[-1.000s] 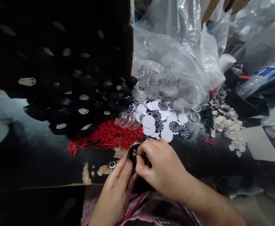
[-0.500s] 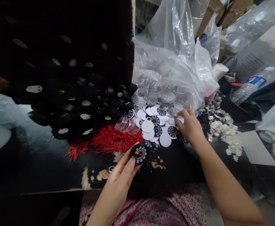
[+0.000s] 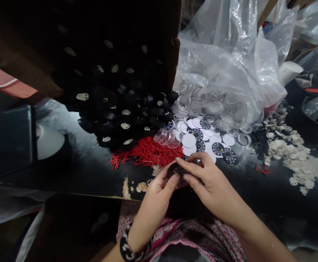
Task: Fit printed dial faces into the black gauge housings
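My left hand (image 3: 156,194) is closed around a small black round dial unit (image 3: 178,174), held low over the table's front edge. The fingers of my right hand (image 3: 209,180) are bent over the same unit from the other side, with thumb and fingertips pressed to its rim. Most of the dial face is hidden under the fingers, and I cannot make out whether a clear cap lies on it. Just behind the hands lie loose printed dial discs (image 3: 218,148), some dark side up and others white. A heap of thin red pointers (image 3: 145,154) and several clear round caps (image 3: 164,138) lie left of them.
A cardboard box (image 3: 175,62) on its side spills black round casings (image 3: 112,125). Behind the discs, a plastic bag (image 3: 221,69) holds many clear caps. Small white plates (image 3: 286,149) are piled at the right, near a few red pointers (image 3: 261,169).
My right hand has come back from the disc pile to the dial unit in my left hand, which was face up and visible before. The view has turned left.
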`<state>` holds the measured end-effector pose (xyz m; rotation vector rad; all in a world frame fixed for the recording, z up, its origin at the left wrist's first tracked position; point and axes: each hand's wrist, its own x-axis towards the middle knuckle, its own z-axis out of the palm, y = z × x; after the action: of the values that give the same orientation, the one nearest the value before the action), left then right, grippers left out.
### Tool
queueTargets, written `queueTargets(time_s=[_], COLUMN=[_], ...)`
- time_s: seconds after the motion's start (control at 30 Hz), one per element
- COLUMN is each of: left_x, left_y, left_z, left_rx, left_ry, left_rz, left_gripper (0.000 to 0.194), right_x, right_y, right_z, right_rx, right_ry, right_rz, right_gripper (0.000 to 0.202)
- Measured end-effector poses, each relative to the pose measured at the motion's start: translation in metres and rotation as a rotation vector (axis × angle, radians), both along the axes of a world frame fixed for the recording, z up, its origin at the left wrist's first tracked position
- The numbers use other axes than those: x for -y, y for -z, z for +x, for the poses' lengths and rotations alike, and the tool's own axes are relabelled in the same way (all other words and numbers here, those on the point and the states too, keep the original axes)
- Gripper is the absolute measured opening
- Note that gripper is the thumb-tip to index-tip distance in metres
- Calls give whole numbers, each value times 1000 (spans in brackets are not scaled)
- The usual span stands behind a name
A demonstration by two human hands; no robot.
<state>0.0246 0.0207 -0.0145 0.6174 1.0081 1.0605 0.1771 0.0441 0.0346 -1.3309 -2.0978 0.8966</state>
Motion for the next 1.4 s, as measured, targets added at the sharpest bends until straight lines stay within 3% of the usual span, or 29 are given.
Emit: queueTargets(time_s=[0.1, 0.2, 0.37, 0.5, 0.63, 0.83, 1.07, 1.27, 1.4], left_x=[3, 5, 5, 3, 2, 1, -2, 3, 5], left_y=[6, 8, 5, 5, 11, 11, 7, 15, 9], left_z=[-1, 1, 3, 1, -2, -2, -1, -1, 1], left_rx=[-164, -233, -251, -174, 74, 166, 223, 25, -252], left_ry=[59, 128, 173, 163, 138, 74, 56, 64, 127], left_rz=[98, 185, 229, 164, 47, -13, -34, 60, 183], left_gripper=[40, 44, 46, 44, 37, 33, 29, 35, 36], right_x=[-5, -10, -13, -14, -13, -7, -1, 1, -1], right_y=[5, 12, 20, 17, 16, 26, 30, 25, 18], right_z=[-3, -11, -20, -13, -5, -3, 6, 5, -3], right_rx=[5, 111, 106, 19, -143, -232, -123, -167, -132], right_ry=[83, 190, 216, 159, 61, 110, -45, -40, 107], right_rz=[31, 155, 243, 118, -39, 82, 135, 63, 32], right_gripper=[27, 39, 38, 37, 26, 26, 40, 36, 25])
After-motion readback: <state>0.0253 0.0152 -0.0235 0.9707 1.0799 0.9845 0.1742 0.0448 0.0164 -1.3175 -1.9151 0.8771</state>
